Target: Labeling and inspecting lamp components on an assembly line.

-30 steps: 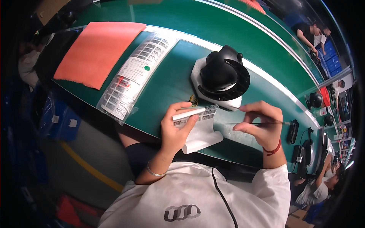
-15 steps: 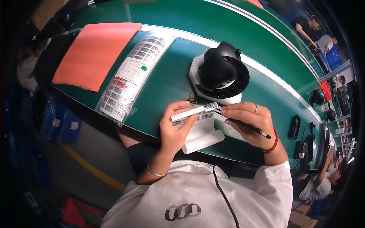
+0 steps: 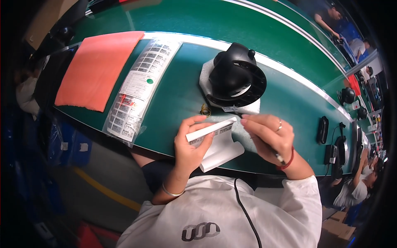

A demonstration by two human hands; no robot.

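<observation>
My left hand [image 3: 189, 142] is closed on a partly rolled sheet of labels [image 3: 221, 151], white-backed with small printed grey labels along its upper strip. In my right hand [image 3: 273, 134] is a slim black pen-like tool [image 3: 278, 157], its rear end showing below the palm. A small white printed label [image 3: 228, 109] shows just past the tool's tip, apart from the sheet. Beyond it, a black rounded device [image 3: 235, 76] with a curved ring-like rim rests on a white foam block [image 3: 205, 78]. I cannot tell whether the label touches the device or the foam.
A clear bag of label sheets [image 3: 140, 87] lies left on the green table [image 3: 178, 82], beside an orange foam sheet [image 3: 99, 70]. Near the foam block is a small yellowish coil [image 3: 205, 110]. Black parts [image 3: 322, 130] and an adapter [image 3: 331, 154] sit right. Other people work further right.
My right hand has drawn the label off the sheet's upper edge, and it now shows nearer the black device. The left hand still holds the sheet. The whole view has shifted slightly.
</observation>
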